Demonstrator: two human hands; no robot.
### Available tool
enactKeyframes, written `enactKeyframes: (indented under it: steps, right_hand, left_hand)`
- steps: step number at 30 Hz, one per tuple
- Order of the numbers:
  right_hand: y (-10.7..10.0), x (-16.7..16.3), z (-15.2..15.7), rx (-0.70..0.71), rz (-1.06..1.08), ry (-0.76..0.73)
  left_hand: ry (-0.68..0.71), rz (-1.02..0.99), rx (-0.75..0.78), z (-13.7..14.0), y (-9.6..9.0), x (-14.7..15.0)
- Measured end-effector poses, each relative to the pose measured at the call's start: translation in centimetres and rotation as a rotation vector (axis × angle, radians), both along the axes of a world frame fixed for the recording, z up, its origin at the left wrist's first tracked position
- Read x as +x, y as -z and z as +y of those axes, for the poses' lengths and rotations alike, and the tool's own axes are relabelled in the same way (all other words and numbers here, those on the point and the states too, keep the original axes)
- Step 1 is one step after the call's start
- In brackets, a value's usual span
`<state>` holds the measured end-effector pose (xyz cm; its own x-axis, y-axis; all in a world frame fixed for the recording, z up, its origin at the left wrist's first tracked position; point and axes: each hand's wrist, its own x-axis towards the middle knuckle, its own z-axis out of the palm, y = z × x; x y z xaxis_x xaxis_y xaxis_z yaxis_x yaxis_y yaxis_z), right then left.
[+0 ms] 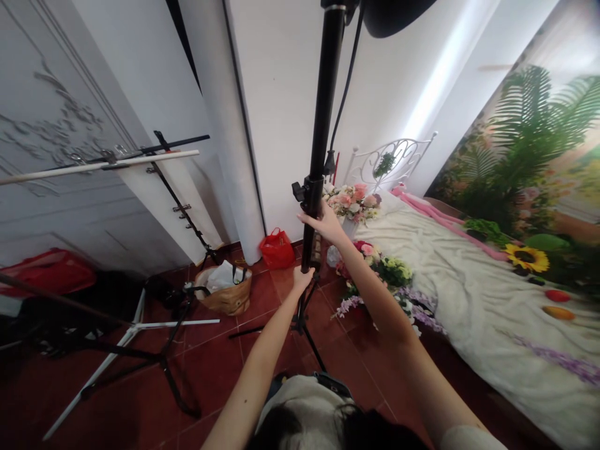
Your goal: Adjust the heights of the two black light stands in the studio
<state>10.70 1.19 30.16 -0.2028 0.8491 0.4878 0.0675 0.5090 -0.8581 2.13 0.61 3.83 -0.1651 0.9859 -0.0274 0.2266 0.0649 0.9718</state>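
A black light stand [328, 94] rises upright in front of me, its tripod legs spread on the floor. My left hand [304, 278] is closed around the lower part of the pole. Higher up, my right hand [323, 224] wraps the pole just below a locking collar with a black knob [299, 191]. A dark lamp head [396, 14] shows at the top edge, cut off by the frame. From it a black cable [349, 87] hangs beside the pole, ending near a plug [329, 164].
Bunches of artificial flowers [359, 203] stand right of the pole, by a bed with a cream blanket [422, 250]. A red bag [277, 249] and a woven basket [229, 297] sit on the tiled floor. Other stands [135, 328] and a white crossbar [159, 158] occupy the left.
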Motion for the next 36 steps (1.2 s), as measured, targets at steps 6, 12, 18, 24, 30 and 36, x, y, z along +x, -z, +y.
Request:
enactKeyframes:
  steps: [6,12,18,24,30,36]
  right_hand:
    - [12.5,5.9,0.0,-0.134,-0.248,-0.108]
    - [24.7,7.1,-3.4,-0.022,-0.469,-0.032]
    - [28.5,5.6,-3.4,-0.108,-0.370,0.048]
    - [28.8,5.4,-2.5,-0.202,-0.369,0.128]
    - [28.2,4.3,-2.9,-0.286,-0.338,0.195]
    - [28.0,3.0,-2.0,-0.520,-0.226,0.275]
  left_hand:
    - [-0.008,-0.031,-0.015,0.0,0.1,0.2]
    - [-0.008,-0.039,0.047,-0.1,-0.5,0.1]
    - [-0.004,-0.116,0.090,0.2,-0.1,0.2]
    - [-0.011,-0.139,0.116,0.2,0.0,0.3]
    - [-0.026,-0.169,0.112,0.3,0.4,0.4]
    - [-0.035,-0.178,0.070,0.4,0.3,0.6]
